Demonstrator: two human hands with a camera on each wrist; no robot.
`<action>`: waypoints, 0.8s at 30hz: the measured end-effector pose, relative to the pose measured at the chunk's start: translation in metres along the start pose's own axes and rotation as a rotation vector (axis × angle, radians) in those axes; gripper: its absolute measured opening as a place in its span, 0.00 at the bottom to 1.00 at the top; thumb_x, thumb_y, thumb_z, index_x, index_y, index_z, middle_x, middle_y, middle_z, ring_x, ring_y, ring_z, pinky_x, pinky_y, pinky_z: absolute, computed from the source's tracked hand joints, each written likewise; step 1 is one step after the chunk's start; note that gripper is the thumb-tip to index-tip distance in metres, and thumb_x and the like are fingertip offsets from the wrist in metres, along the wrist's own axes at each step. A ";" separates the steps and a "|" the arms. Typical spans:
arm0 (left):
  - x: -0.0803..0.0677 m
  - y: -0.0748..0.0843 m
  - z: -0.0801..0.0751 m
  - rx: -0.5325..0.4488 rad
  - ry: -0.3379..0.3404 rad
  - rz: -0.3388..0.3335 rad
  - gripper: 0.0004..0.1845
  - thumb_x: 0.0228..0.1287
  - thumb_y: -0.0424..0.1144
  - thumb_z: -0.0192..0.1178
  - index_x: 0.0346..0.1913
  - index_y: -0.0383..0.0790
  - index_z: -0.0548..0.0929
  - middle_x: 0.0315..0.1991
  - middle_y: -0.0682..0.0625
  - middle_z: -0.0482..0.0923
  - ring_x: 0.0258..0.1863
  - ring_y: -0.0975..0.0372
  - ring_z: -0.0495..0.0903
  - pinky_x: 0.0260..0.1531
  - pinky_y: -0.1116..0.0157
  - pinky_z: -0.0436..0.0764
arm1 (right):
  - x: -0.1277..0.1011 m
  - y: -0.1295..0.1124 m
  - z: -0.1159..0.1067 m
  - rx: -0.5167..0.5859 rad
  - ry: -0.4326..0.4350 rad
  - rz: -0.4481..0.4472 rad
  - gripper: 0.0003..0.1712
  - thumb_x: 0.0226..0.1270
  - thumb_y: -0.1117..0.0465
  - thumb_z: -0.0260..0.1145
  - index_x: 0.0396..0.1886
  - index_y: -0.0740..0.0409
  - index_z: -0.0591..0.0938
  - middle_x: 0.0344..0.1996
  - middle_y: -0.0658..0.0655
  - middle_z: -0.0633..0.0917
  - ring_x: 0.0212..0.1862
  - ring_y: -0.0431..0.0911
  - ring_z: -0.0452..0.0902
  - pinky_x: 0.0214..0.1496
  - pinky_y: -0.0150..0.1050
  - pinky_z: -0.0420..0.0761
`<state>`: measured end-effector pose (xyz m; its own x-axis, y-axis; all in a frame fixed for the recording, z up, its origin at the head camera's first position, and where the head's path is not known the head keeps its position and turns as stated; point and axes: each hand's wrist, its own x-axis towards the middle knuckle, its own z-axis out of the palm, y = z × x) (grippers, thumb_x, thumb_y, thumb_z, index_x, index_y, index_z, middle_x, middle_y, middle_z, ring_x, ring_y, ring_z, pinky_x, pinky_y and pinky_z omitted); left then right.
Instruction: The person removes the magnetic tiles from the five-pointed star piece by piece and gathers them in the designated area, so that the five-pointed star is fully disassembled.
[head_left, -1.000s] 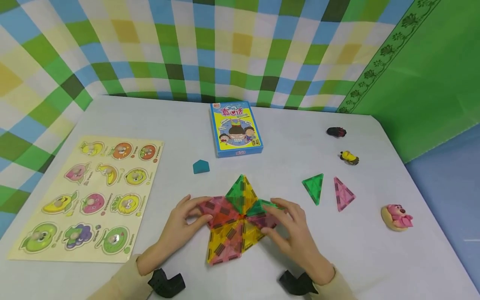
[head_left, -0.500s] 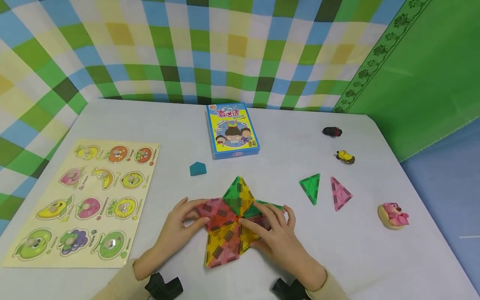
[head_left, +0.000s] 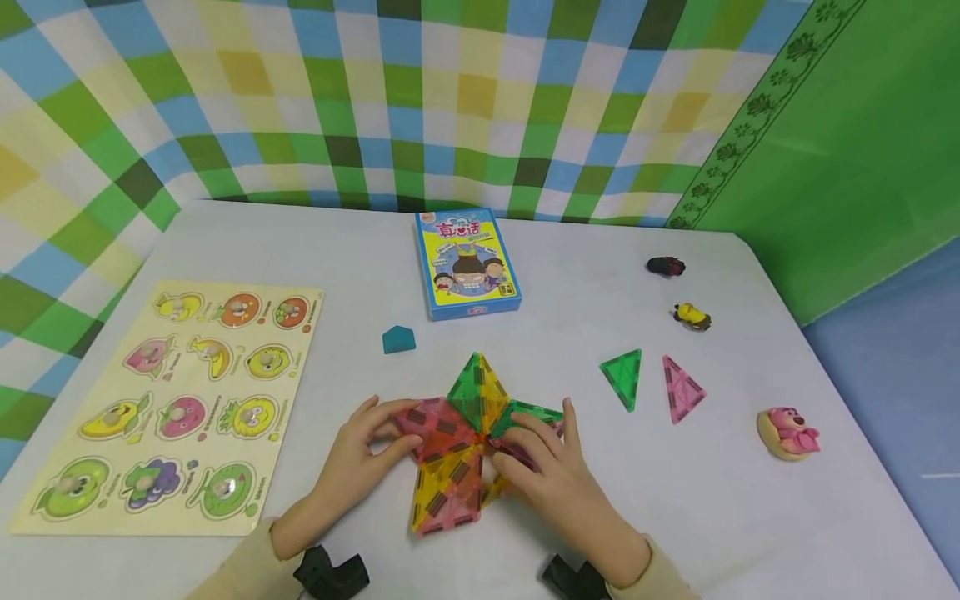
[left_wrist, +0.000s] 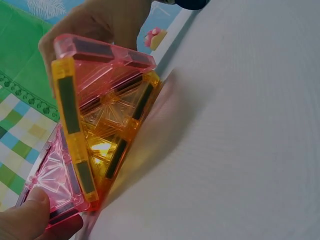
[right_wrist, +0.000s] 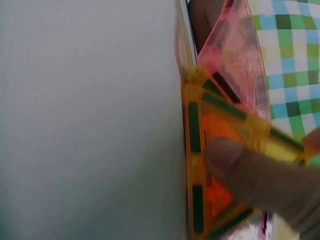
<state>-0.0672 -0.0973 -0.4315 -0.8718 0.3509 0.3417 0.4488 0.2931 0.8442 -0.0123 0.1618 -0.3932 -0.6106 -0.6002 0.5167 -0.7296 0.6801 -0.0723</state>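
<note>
Translucent plastic tiles, pink, yellow and green triangles with dark magnet strips along the edges, form a star shape [head_left: 465, 442] lying near the front middle of the white table [head_left: 720, 517]. Left hand [head_left: 352, 462] rests on the star's left pink point, fingers curled at its edge and thumb on top, likely to keep the shape from sliding. Left wrist view shows that thumb [left_wrist: 30, 217] pressing a pink tile corner down. Right hand [head_left: 555, 475] covers the star's right side, fingers [head_left: 528, 437] bent and pinching a pink tile that tilts up off the table; right wrist view shows the thumb [right_wrist: 240, 167] on a yellow-orange tile with a pink one angled above it. Looks like one side is being folded up while the other side is anchored.

Two spare tiles, a green triangle [head_left: 624, 377] and a pink triangle [head_left: 680, 388], lie to the right, well apart from the star. A blue card box [head_left: 467, 262] sits further back, a small teal block [head_left: 398, 339] between it and the star. Fruit puzzle board [head_left: 176, 404] lies far left. Pink bear toy [head_left: 789, 432] and two small toys [head_left: 690, 316] sit near the right edge.
</note>
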 end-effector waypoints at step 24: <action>0.000 -0.002 -0.001 -0.025 -0.009 0.000 0.22 0.50 0.33 0.67 0.52 0.42 0.76 0.24 0.61 0.81 0.33 0.67 0.81 0.61 0.49 0.50 | 0.012 0.121 -0.011 0.608 0.027 0.925 0.19 0.63 0.62 0.61 0.51 0.64 0.71 0.30 0.64 0.77 0.18 0.48 0.71 0.17 0.36 0.71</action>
<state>-0.0685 -0.0991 -0.4331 -0.8700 0.3589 0.3380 0.4437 0.2712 0.8542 -0.1045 0.2418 -0.3861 -0.9968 0.0468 0.0646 -0.0295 0.5370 -0.8431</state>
